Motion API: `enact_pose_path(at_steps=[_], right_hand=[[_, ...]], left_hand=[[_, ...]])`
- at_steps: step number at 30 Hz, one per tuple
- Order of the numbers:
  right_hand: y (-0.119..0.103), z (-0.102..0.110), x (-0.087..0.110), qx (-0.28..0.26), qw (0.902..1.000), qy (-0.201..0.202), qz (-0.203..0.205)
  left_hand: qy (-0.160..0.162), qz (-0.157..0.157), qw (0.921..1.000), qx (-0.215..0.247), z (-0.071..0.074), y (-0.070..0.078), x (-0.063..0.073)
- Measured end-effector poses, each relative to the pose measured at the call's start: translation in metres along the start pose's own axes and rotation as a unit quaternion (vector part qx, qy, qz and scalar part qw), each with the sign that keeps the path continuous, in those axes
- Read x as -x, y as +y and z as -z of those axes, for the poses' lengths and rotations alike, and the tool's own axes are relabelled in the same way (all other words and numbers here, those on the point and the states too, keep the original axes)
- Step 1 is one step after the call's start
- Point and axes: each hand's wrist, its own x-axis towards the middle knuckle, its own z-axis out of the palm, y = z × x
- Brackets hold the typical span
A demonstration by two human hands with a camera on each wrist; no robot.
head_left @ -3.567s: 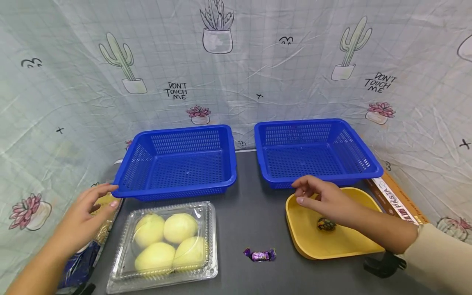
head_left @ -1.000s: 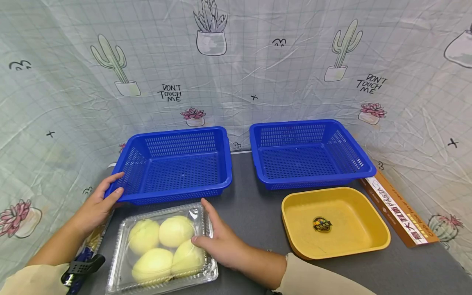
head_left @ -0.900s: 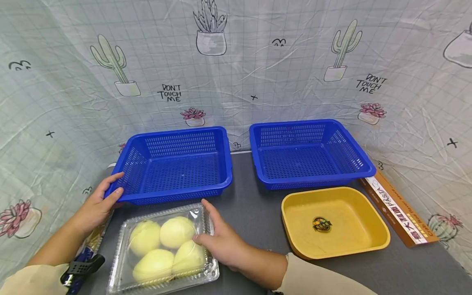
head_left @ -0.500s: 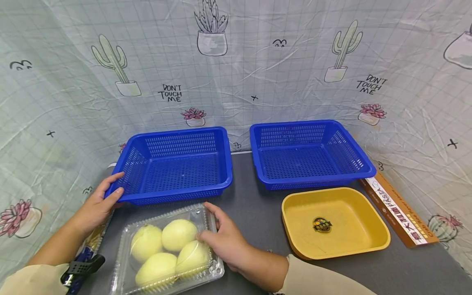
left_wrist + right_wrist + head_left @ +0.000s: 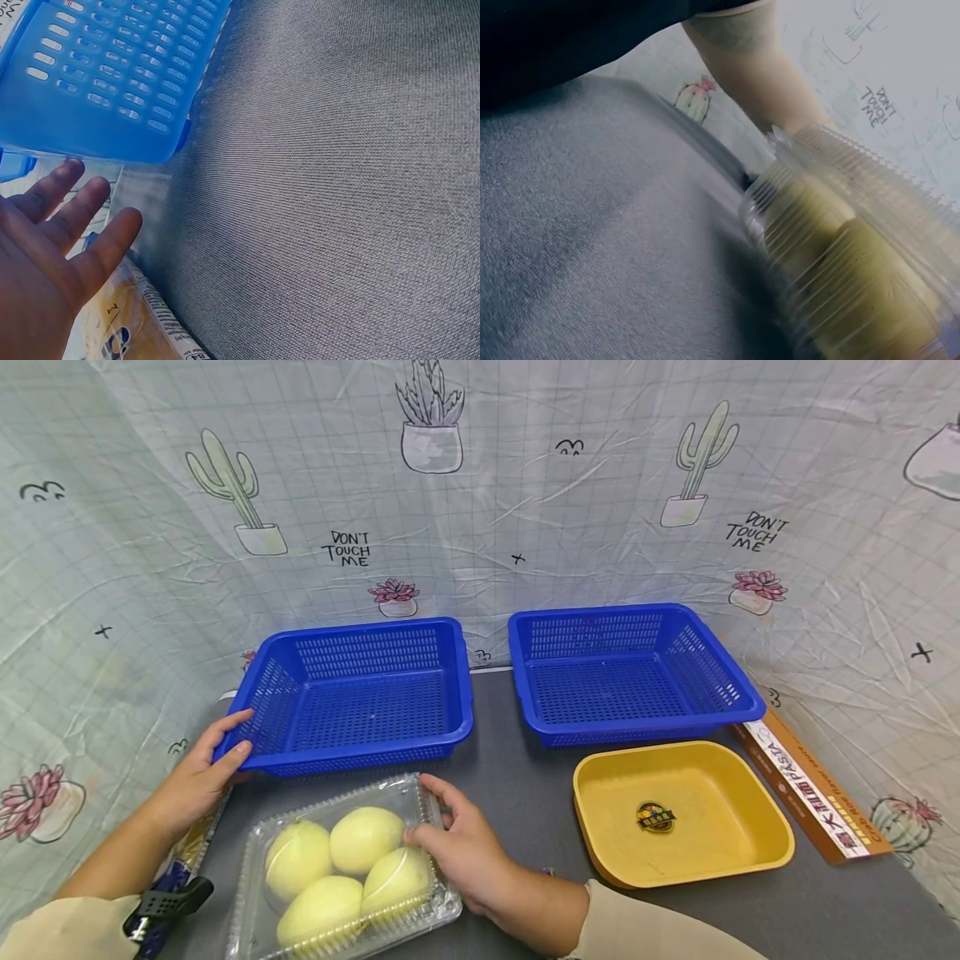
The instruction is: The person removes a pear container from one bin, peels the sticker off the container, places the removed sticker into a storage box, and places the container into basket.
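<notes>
My right hand (image 5: pixel 468 847) grips the right edge of a clear plastic clamshell box (image 5: pixel 408 802), thumb on the lid and fingers along the side. Several pale yellow fruits (image 5: pixel 365 841) lie inside it. In the right wrist view the box (image 5: pixel 832 247) appears tilted, a dark shadow on the tabletop beside it. At the near left corner of the left blue basket (image 5: pixel 375 752), my left hand (image 5: pixel 197 777) rests its thumb and index finger on the rim. Its other fingers (image 5: pixel 105 244) stretch out straight below the basket wall in the left wrist view.
Another blue basket (image 5: pixel 637 727) stands at the back right. In front of it sits a yellow tray (image 5: pixel 720 860) with a sticker inside, beside a long pasta box (image 5: pixel 813 793). A yellow and blue package (image 5: pixel 193 847) lies under my left arm. A purple-wrapped candy (image 5: pixel 549 871) barely shows behind my right forearm.
My right hand went from above the yellow tray to the clamshell box, which has since shifted slightly right and turned. My left hand came onto the basket rim and then stayed still.
</notes>
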Motion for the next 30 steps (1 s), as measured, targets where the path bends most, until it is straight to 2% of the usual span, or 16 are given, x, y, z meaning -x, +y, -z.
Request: enact_pose_path(at_steps=[10,19,30], right_hand=[[-0.024,0.006,0.002,0.001,0.9999,0.01,0.012],[-0.053,0.009,0.0,0.043,0.9989,0.012,0.012],[-0.089,0.013,-0.012,0.061,0.9978,0.024,0.004]], left_hand=[[0.004,-0.008,0.9999,0.014,-0.003,0.001,-0.001],[0.003,-0.015,0.9989,0.044,-0.004,-0.001,0.0],[0.026,-0.013,0.9986,-0.045,-0.003,-0.002,0.0]])
